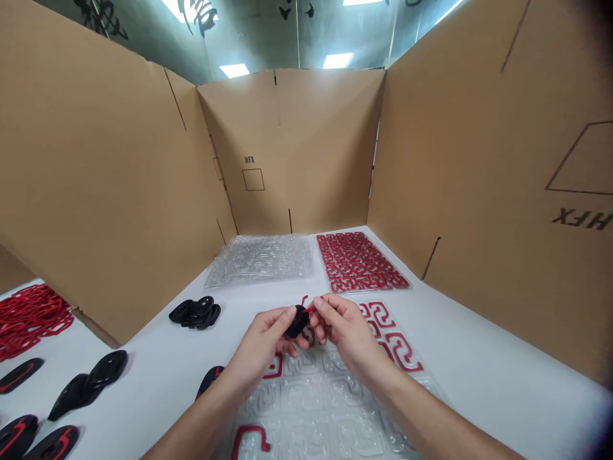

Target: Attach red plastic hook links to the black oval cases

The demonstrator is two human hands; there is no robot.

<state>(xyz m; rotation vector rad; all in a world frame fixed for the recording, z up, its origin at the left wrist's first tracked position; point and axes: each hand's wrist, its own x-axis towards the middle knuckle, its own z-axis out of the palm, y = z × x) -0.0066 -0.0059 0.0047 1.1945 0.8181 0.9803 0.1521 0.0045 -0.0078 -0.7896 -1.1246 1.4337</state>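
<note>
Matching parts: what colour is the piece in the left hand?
The held piece is black, shown in the head view.

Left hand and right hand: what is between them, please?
In the head view, a black piece is between the left hand and the right hand, with a thin red strip at its upper edge.

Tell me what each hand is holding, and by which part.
The left hand grips a rounded black piece by its left side. The right hand pinches a thin red strip; the exact spot is hidden.

There are two hands (265,329) (341,322), one held black piece (297,322), one red heap (33,316).
</note>
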